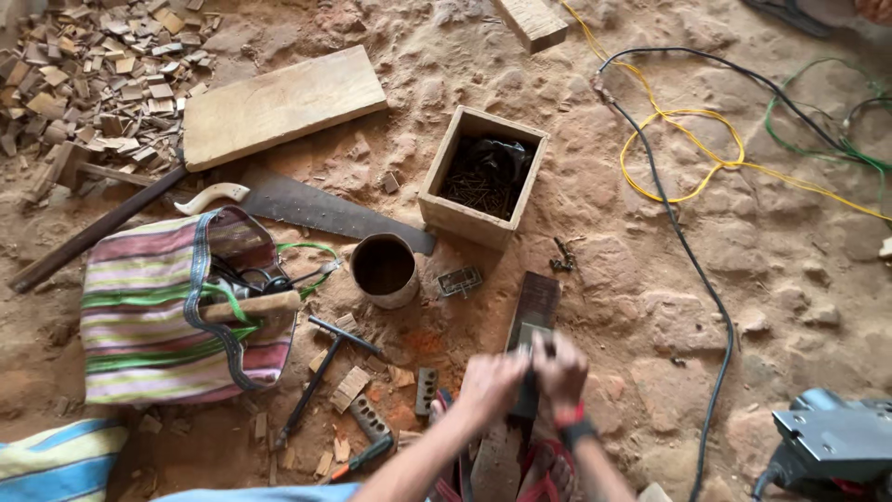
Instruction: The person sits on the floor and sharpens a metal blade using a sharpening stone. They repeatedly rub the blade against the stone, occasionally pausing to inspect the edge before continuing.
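Note:
My left hand [490, 384] and my right hand [560, 369] are both closed around a small grey block-shaped tool [531, 336], blurred by motion. It rests on a dark narrow wooden plank [537, 302] that lies on the sandy ground and runs toward me. A red-strapped sandal [548, 469] shows under the plank's near end. My right wrist wears a dark band and a red one.
Wooden box of nails [482, 177], brown cup [385, 270], hand saw [307, 206], striped tool bag [172, 311], hammer [321, 372], thick board [282, 104], heap of wood offcuts [93, 70]. Black, yellow and green cables [683, 158] lie right. Grey power tool [832, 446] at bottom right.

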